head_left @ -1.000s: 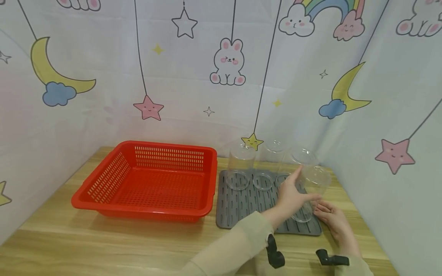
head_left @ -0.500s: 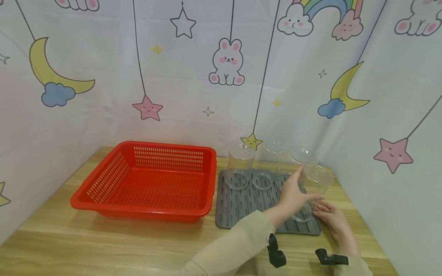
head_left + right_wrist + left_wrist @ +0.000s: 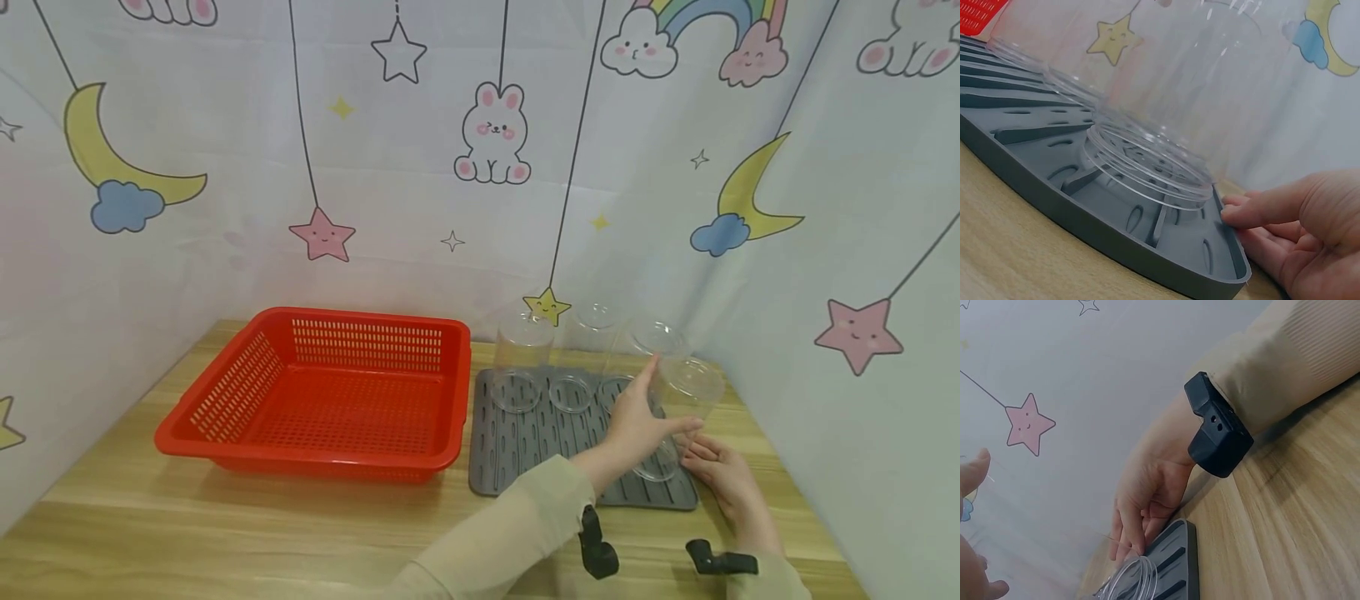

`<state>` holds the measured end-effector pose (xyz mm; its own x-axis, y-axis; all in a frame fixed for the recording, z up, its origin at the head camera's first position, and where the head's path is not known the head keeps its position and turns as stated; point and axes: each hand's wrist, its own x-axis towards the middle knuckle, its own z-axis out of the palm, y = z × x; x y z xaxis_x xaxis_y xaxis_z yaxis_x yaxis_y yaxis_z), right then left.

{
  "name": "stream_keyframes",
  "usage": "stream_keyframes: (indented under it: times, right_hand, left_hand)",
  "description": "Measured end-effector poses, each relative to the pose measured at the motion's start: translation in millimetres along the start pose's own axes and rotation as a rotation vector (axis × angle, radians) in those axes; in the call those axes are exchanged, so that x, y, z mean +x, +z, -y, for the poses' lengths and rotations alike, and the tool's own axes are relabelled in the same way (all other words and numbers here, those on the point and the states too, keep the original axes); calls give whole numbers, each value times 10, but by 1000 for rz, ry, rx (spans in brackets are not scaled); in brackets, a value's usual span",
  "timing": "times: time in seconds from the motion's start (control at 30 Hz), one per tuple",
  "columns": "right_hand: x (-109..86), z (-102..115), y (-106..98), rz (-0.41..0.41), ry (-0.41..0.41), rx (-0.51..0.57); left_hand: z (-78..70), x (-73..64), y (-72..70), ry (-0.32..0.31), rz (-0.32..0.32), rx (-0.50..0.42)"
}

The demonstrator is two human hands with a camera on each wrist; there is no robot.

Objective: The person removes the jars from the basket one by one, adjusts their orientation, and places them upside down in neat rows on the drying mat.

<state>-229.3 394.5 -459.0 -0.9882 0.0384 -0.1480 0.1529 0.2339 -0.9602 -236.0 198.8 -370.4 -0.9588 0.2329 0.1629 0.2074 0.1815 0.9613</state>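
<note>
My left hand (image 3: pixel 637 425) reaches across the grey drying mat (image 3: pixel 525 454) and holds a clear plastic jar (image 3: pixel 693 387) at the mat's right end, thumb on the near side and fingers partly hidden behind. In the right wrist view this jar (image 3: pixel 1154 169) stands upside down, its threaded mouth on the mat. My right hand (image 3: pixel 723 475) is low beside the jar's foot; in its wrist view the relaxed fingers (image 3: pixel 1272 212) lie at the mat's raised edge. Several more clear jars (image 3: pixel 522 358) stand inverted in a row along the back of the mat.
A red plastic basket (image 3: pixel 330 462) with slotted walls stands on the wooden table (image 3: pixel 225 533) left of the mat. A patterned white curtain (image 3: pixel 420 275) hangs behind, and a pale wall (image 3: pixel 862 450) closes the right side, near my right hand.
</note>
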Motion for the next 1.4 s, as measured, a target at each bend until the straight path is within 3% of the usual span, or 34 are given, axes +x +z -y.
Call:
stream_keyframes:
  times: [0.3,0.57,0.7,0.9,1.07,1.23,1.4]
  right_hand:
    - [17,-37,-3,30,-33,75]
    - [48,-61,-25,30,1,54]
    - [52,-67,-43,29,6,50]
    - [33,-43,-62,39,0,77]
    - [-49,119,-113,52,-15,124]
    - [-204,442,-194,-58,-149,146]
    - [-428,886,-129,-301,-369,304]
  left_hand:
    - [34,-7,-73,0,25,-33]
    - [27,-54,-252,39,39,-34]
    - [-11,-80,-389,115,46,-57]
    - [-50,-146,-632,287,65,-65]
    - [-99,-206,-865,414,32,-60]
    - [-138,-263,-1135,489,-45,-28]
    - [-166,-355,-1458,558,-145,15]
